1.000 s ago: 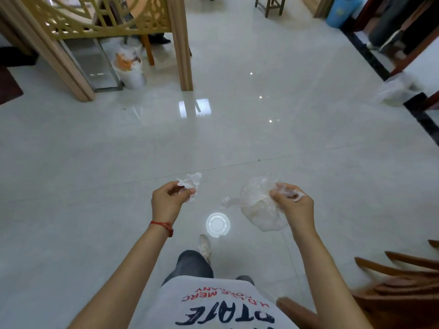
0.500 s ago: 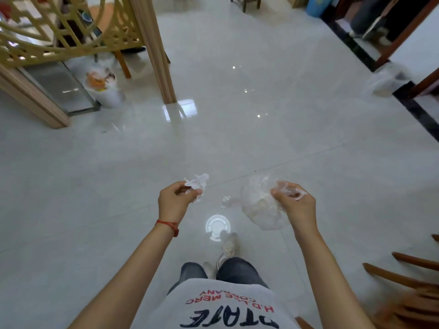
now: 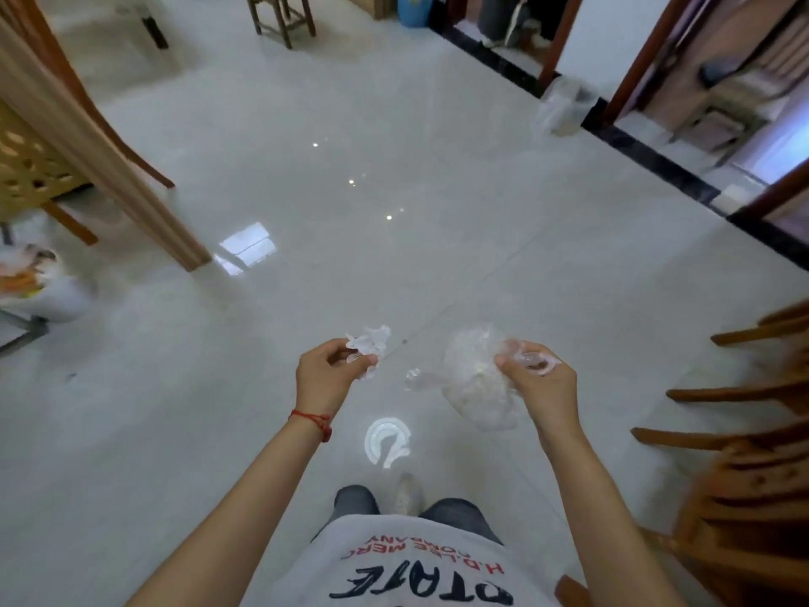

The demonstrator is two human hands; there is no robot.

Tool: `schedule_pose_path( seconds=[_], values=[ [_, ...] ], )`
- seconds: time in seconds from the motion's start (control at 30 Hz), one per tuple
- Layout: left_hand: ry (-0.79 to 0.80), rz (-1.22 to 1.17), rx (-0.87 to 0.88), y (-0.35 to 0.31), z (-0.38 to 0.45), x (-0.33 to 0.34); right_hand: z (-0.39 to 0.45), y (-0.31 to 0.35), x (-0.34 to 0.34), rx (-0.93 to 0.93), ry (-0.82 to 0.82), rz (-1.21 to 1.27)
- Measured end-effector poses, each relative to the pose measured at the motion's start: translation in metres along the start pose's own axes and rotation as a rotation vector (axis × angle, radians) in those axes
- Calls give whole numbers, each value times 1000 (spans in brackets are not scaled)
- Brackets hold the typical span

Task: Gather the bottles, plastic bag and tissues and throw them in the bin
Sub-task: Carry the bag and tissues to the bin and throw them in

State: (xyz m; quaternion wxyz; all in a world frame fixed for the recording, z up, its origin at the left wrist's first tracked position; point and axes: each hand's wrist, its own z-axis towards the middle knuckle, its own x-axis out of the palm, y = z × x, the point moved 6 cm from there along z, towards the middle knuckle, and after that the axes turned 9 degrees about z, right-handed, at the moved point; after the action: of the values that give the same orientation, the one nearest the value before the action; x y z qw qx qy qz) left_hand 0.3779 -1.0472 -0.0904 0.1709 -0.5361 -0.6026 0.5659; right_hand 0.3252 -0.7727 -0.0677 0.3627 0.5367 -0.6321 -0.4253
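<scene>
My left hand (image 3: 326, 378) pinches a crumpled white tissue (image 3: 367, 343) at chest height over the floor. My right hand (image 3: 536, 383) grips a clear plastic bag (image 3: 470, 378) together with a clear plastic bottle whose neck (image 3: 413, 381) sticks out to the left. A white bin (image 3: 30, 284) lined with a bag and holding orange and white rubbish stands at the far left by a wooden partition. A second clear-lined bin (image 3: 562, 105) stands at the back right beside a doorway.
Glossy pale floor tiles (image 3: 394, 238) spread ahead. A wooden partition post (image 3: 131, 190) rises at left, a wooden chair (image 3: 744, 453) is close at right, a stool (image 3: 282, 17) and a blue bucket (image 3: 411, 8) are far back. Dark thresholds (image 3: 656, 162) edge the doorways at right.
The view has swung to the right while I walk: the white bin slid to the far left edge and the right doorways came closer. Both hands keep their hold.
</scene>
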Motion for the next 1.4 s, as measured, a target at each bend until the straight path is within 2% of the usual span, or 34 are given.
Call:
schedule_pose_path(
  seconds=[0.33, 0.63, 1.03, 1.4],
  values=[
    [334, 135, 138, -70, 64, 124, 28, 13, -88, -19, -373, 126],
    [525, 189, 243, -146, 137, 218, 92, 39, -118, -56, -631, 192],
    [644, 247, 338, -228, 236, 311, 196, 89, -127, -110, -712, 210],
    [689, 253, 295, -278, 269, 433, 297, 118, -200, -55, -791, 245]
  ],
)
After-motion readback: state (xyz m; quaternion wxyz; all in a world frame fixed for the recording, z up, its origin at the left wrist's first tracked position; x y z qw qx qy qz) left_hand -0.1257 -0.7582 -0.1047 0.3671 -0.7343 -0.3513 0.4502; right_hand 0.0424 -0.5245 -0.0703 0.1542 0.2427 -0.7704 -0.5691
